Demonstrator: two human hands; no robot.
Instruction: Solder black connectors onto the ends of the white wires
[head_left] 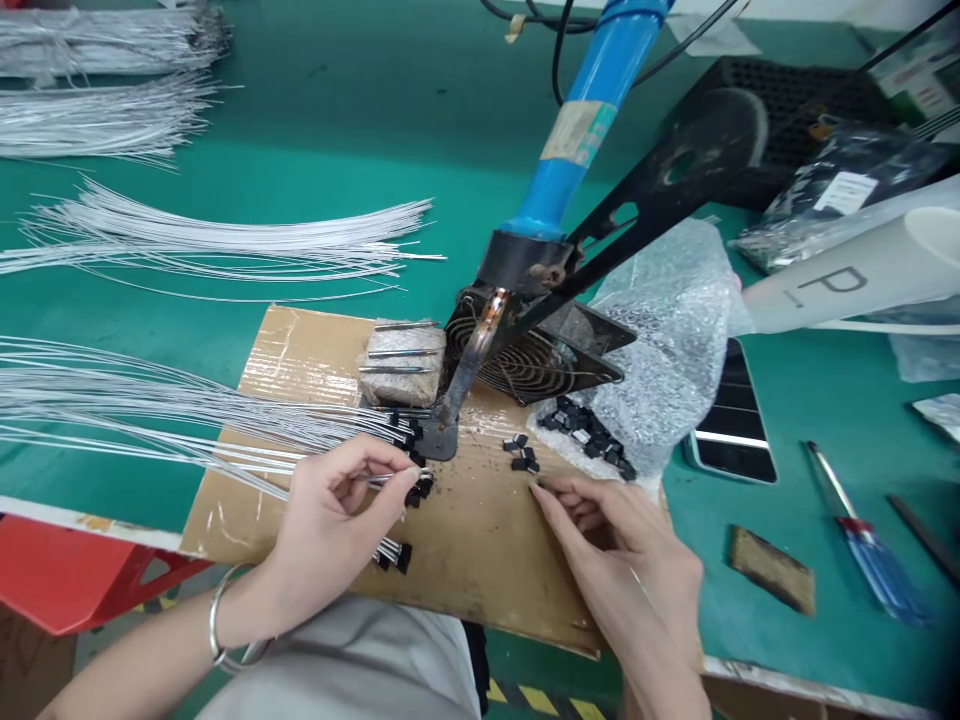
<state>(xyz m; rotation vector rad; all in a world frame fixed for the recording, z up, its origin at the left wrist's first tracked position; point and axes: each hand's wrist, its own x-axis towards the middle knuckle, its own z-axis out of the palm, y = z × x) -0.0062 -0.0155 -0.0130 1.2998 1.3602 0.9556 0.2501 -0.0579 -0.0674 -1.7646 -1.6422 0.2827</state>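
My left hand (341,520) is closed in a pinch, thumb against forefinger, on the end of a white wire beside the black-tipped wire ends. The white wires (247,415) run in from the left onto a brown cardboard sheet (480,560), and many end in small black connectors (405,430). More black-tipped ends (394,553) lie just below that hand. My right hand (630,560) has thumb and forefinger together near a few loose black connectors (523,455); whatever is between the fingertips is too small to make out.
Above the cardboard stands a soldering iron with blue handle (577,130) on a black bracket. Behind it are a fan (525,365) and a pale block (401,375) bearing metal rods. Bubble wrap (667,330), a phone (731,430) and a screwdriver (862,540) lie right; wire bundles (247,235) lie left.
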